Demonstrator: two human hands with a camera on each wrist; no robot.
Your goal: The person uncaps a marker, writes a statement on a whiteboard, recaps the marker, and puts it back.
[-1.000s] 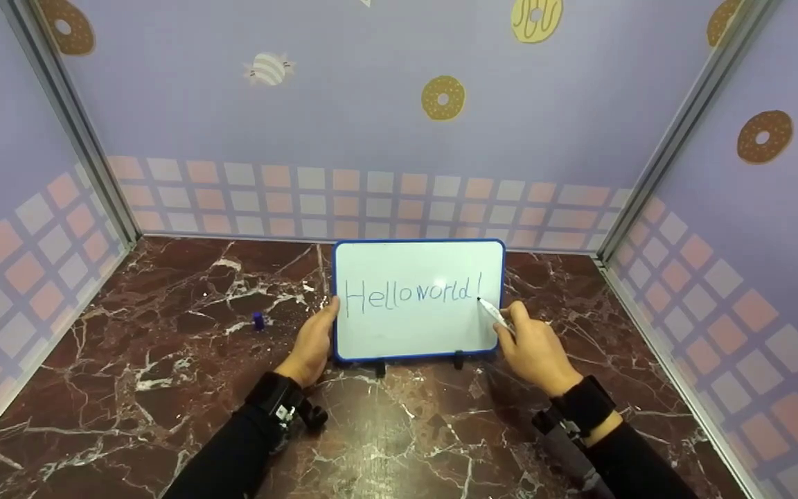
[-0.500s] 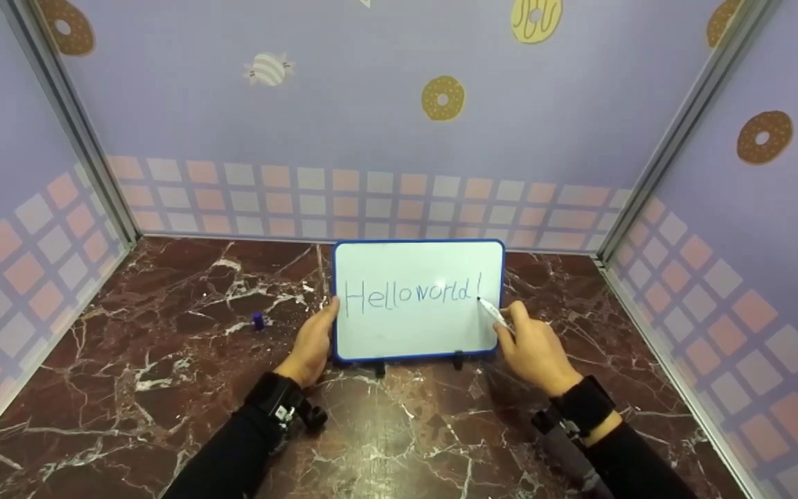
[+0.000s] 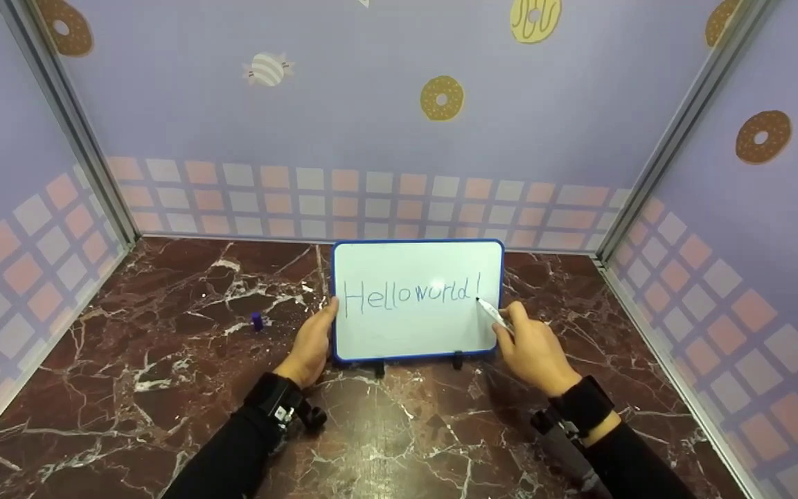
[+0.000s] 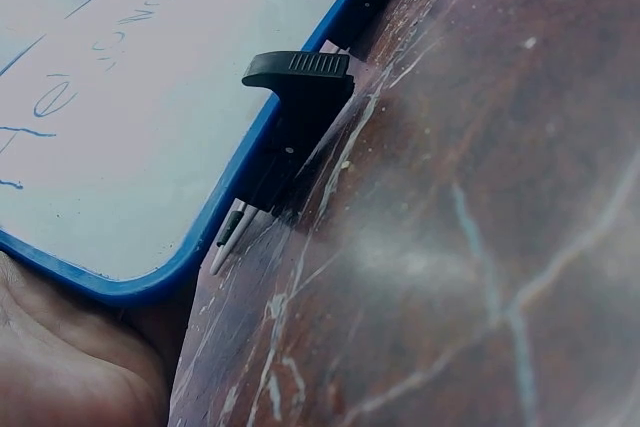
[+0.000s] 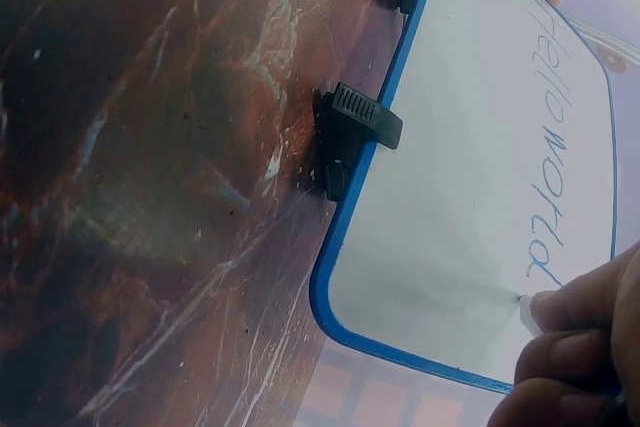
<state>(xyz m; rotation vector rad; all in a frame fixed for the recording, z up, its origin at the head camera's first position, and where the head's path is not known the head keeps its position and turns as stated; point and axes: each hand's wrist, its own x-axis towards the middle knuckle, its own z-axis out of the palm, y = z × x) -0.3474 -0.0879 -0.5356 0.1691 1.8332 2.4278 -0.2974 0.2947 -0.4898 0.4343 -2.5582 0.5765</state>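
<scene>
A small whiteboard (image 3: 413, 333) with a blue frame leans upright, its lower edge in two black clips (image 4: 300, 97). Blue handwriting across it reads "Helloworld!". My left hand (image 3: 310, 346) grips the board's left edge, thumb at the front rim and the other fingers hidden behind. With my right hand (image 3: 536, 353) I pinch a white marker (image 3: 492, 312), its dark tip at the board just under the exclamation stroke. In the right wrist view the curled fingers (image 5: 570, 357) cover most of the marker.
A purple-blue marker cap (image 3: 258, 321) stands on the dark red marbled table (image 3: 129, 416) left of my left hand. Behind the board rises a lilac wall (image 3: 343, 125) printed with donuts and checks. Side walls with metal corner posts (image 3: 676, 138) close in both sides.
</scene>
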